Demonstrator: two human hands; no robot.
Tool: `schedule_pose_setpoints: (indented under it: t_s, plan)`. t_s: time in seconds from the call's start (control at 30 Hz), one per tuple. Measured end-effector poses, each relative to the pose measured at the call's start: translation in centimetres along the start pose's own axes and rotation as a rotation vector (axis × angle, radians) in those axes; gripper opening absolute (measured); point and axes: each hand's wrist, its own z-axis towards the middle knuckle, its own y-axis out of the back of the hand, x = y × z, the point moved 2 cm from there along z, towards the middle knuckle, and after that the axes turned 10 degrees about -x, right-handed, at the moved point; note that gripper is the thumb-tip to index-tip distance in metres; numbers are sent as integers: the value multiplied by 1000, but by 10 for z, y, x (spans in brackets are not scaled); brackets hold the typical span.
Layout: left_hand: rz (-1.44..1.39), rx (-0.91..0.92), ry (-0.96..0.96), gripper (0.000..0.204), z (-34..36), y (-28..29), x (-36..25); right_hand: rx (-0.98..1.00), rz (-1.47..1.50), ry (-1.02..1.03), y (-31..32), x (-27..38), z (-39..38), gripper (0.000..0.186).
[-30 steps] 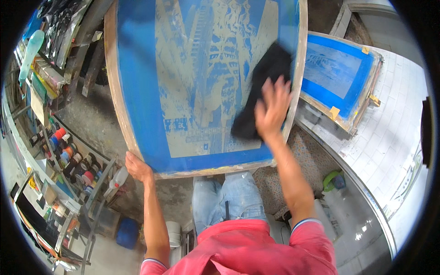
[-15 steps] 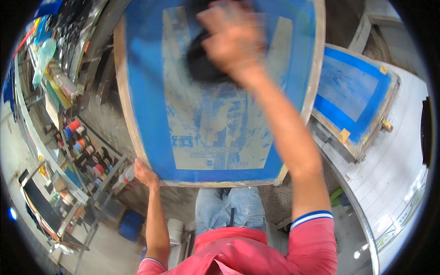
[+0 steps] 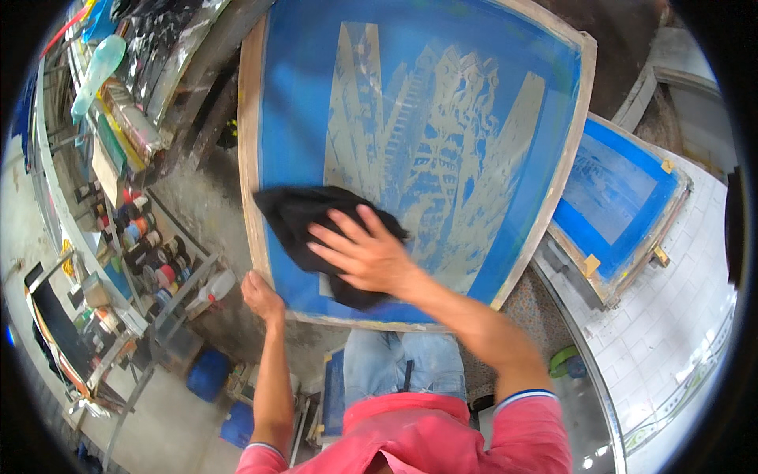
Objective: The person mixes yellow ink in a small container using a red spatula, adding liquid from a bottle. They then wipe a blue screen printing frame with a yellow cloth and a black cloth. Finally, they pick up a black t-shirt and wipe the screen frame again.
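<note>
A large silk screen [image 3: 505, 261] with blue emulsion and a pale stencil design stands before me in a wooden frame. At its lower left corner my left hand [image 3: 262, 298] is closed round the frame's edge. My right hand [image 3: 365, 251] lies on a crumpled black cloth [image 3: 296, 217], fingers spread and stretched out. It presses the cloth against the lower left part of the mesh. Some of the stencil's lower part is hidden under the cloth and hand.
To the right, a smaller blue screen [image 3: 612, 178] rests on a white tiled counter [image 3: 671, 261]. Several ink bottles [image 3: 150, 245] sit in a rack at left, with a white jug [image 3: 217, 286] near my left hand. Blue containers [image 3: 209, 373] stand on the floor.
My right hand and the black cloth have come down and left from the screen's upper middle to its lower left. More of the upper stencil design shows. My left hand keeps its hold on the frame.
</note>
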Motion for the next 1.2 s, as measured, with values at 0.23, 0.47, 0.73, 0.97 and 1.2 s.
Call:
schedule_pose_setpoints:
  t_s: [0.23, 0.47, 0.73, 0.97, 1.2]
  plan:
    - [-87, 103, 52, 50, 12, -4, 1, -525, -672, -169, 170, -222, 125, 42]
    - [7, -12, 5, 51, -6, -1, 7, -115, -450, -159, 34, -29, -5, 41]
    - [-6, -73, -62, 49, 0, -4, -1, -486, -536, -288, 89, -148, 183, 43]
    - [-50, -104, -65, 55, -4, -2, 13, -614, -615, -19, 102, -198, 219, 42]
    - [-155, 7, 66, 63, 6, -11, 5, -797, -1013, -344, 257, -301, 12, 41]
